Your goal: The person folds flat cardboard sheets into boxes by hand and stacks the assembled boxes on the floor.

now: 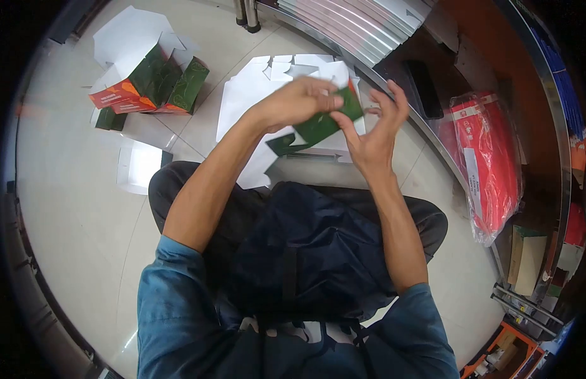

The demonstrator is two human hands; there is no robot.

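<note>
In front of me, my left hand (pixel 299 102) pinches a small green carton (pixel 321 129) with an orange edge, partly folded, with a flap hanging at its lower left. My right hand (pixel 376 136) is at the carton's right side, fingers raised and spread, its thumb against or very near the edge; contact is hard to tell. Beneath both hands, flat white carton sheets (pixel 239 104) with cut tabs lie on the floor. The carton and left fingers are slightly blurred.
Folded green and orange boxes (pixel 155 79) stand on the floor at upper left, above a small open white box (pixel 141 168). A metal-edged shelf on the right holds stacked sheets (pixel 356 22), a black phone-like object (pixel 423 90) and a red plastic-wrapped pack (pixel 486 161).
</note>
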